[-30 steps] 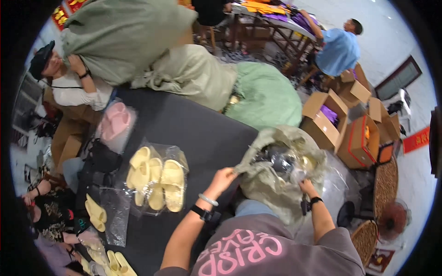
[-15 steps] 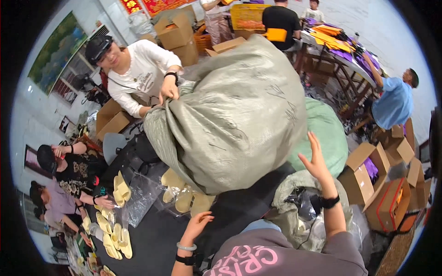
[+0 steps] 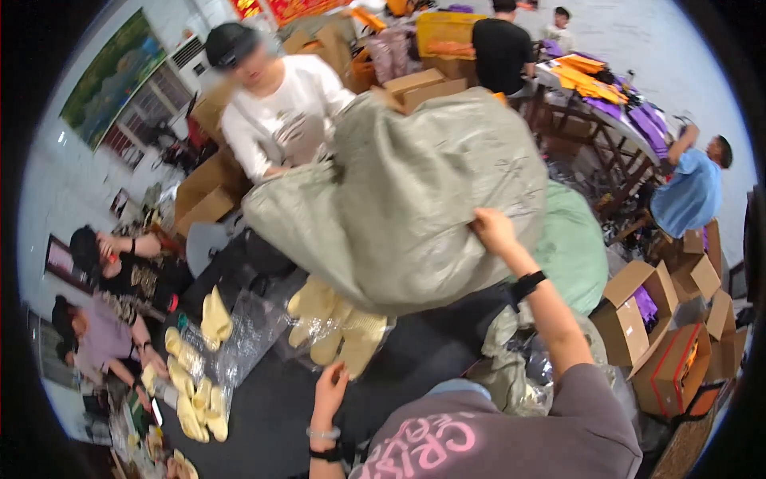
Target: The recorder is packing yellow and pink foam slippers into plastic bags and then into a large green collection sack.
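A large grey-green woven sack (image 3: 431, 191) bulges over the black tabletop (image 3: 279, 415). My right hand (image 3: 493, 230) reaches up to its near side, fingers curled into the fabric. Lower down, my left hand (image 3: 331, 389) is drawn in with bent fingers close together; whatever they hold, if anything, is hidden. Just beyond those fingers, pale yellow slippers (image 3: 335, 323) lie in clear plastic, partly under the sack. Across the table a person in a white top (image 3: 279, 120) stands at the sack's far left, their hands mostly hidden behind it.
More yellow slippers (image 3: 191, 399) lie at the table's left, where two people sit. A green sack (image 3: 570, 247) bulges behind the grey one. An opened sack with plastic-wrapped contents (image 3: 519, 359) stands by my right arm. Cardboard boxes (image 3: 638, 311) crowd the right.
My right hand has moved from beside the sack onto it. The sack has shifted and its folds have changed. My left hand has drawn in beside the slippers. The person opposite stands more upright.
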The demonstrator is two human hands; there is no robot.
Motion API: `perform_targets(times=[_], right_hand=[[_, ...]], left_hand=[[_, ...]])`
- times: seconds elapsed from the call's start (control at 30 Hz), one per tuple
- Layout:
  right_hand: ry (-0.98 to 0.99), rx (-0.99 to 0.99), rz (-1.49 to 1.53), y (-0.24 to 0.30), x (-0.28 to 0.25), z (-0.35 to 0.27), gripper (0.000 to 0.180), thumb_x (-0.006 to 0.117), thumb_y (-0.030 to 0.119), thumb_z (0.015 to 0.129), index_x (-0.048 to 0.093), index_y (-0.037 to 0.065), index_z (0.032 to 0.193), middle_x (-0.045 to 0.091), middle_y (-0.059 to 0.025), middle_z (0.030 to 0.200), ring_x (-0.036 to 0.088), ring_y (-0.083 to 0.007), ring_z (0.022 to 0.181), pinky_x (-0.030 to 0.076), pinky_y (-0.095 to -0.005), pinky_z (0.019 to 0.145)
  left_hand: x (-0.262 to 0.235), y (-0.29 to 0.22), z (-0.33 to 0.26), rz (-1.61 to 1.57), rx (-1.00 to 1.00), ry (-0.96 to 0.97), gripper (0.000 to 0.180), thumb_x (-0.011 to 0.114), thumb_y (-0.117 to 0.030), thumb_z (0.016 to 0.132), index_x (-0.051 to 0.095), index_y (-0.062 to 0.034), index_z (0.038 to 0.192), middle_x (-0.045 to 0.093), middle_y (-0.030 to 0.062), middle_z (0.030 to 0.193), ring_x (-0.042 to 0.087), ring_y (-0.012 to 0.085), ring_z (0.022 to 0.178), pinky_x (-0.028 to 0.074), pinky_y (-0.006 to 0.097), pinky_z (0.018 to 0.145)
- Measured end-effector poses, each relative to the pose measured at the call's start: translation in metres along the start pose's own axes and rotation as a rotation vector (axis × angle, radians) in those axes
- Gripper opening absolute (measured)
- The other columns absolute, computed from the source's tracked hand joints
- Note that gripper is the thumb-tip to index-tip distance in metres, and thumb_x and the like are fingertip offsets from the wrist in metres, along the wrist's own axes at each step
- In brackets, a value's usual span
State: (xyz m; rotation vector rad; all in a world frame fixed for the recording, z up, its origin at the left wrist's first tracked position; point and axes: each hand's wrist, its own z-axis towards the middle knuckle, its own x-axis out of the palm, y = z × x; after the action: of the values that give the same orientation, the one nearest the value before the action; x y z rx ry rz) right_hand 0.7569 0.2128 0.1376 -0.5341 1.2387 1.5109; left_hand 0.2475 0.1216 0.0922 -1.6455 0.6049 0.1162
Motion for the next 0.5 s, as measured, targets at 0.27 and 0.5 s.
perform_targets(times=[0.27,0.5], right_hand=[[-0.075,0.427,0.581,-0.057,-0.064,-0.132,0.036,0.050,0.006,0.090,0.047,-0.002,0.125,0.056,-0.0039,0.112,0.053,-0.0138,0.098,0.043,-0.0260,0.081],[-0.388,0.443,0.916,-0.019,-0.186,-0.148,0.043,0.053,0.020,0.093,0.044,0.001,0.130,0.052,-0.0095,0.125,0.048,-0.0182,0.113,0.036,-0.0309,0.096]], left_hand=[[-0.024,0.048,0.063,0.832,-0.009,-0.206,0.104,0.083,-0.030,0.056,0.026,-0.0034,0.137,0.031,0.0188,0.139,0.031,0.0376,0.127,0.026,0.051,0.104],[-0.043,0.059,0.111,0.708,-0.153,-0.064,0.120,0.087,-0.032,0.048,0.017,-0.0021,0.140,0.034,0.0178,0.138,0.031,0.0362,0.128,0.031,0.053,0.101]])
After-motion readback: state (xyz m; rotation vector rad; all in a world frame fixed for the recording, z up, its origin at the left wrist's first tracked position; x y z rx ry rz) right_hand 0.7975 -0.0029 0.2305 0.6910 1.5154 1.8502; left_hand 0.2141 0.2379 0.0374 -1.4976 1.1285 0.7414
